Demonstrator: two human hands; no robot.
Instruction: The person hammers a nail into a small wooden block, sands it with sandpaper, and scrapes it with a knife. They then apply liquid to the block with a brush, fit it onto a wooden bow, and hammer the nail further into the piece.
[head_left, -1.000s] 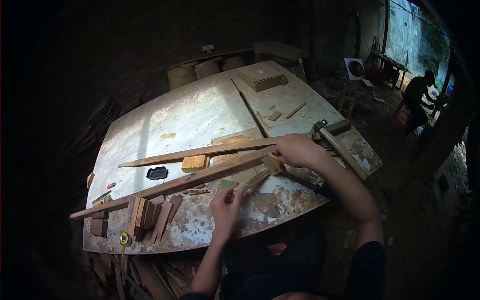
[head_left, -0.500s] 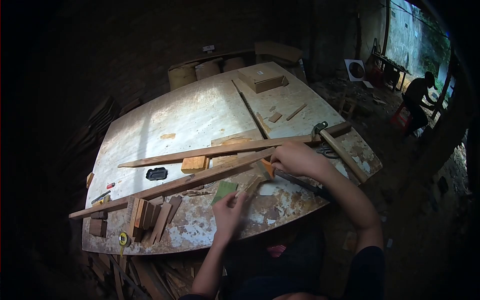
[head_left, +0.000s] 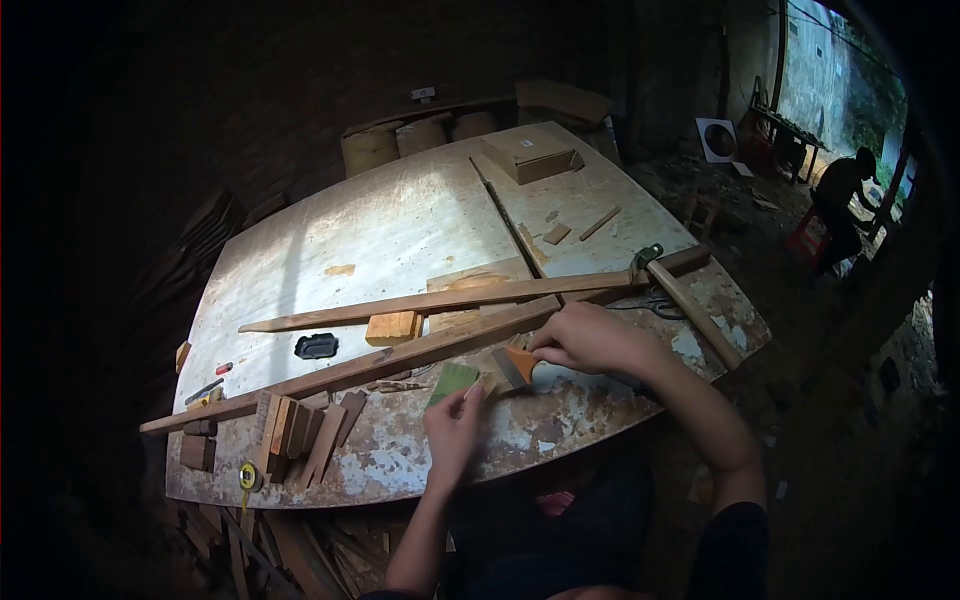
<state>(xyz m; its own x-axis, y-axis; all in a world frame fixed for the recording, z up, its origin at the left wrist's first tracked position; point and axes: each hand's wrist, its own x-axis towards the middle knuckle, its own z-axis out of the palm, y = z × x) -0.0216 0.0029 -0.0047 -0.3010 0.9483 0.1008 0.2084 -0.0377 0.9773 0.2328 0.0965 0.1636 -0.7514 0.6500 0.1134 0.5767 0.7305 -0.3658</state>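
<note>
As we lean over the table (head_left: 385, 232), our right grip (head_left: 592, 340) is closed around an orange-handled scraper (head_left: 521, 364), held to the right of the black tray (head_left: 317, 346) and nearer to us, its blade toward the tray's side. Our left grip (head_left: 452, 430) pinches a narrow wooden strip (head_left: 488, 384), also right of the tray and on our side of it; whether blade and strip touch, we cannot make out. Just past our left fingertips, toward the tray, is a green sheet (head_left: 455, 380). The tray itself is shallow and dark inside, so we cannot say what it holds. Beyond it and to the right we see a cardboard box (head_left: 528, 155), its top closed and its contents hidden; also beyond the tray, past the table's far edge, stand drum-like containers (head_left: 370, 153), too dim for us to read what is in them. Just right of the tray sits a yellowish wood block (head_left: 390, 329); one long beam (head_left: 420, 307) runs on the tray's far side, another (head_left: 340, 375) on its near side. Left of the tray and nearer to us are wood offcuts (head_left: 285, 430) and a tape measure (head_left: 250, 477). A hammer (head_left: 692, 308) lies well to the tray's right, and much farther that way a person (head_left: 842, 195) bends forward at a red stool (head_left: 806, 237).
</note>
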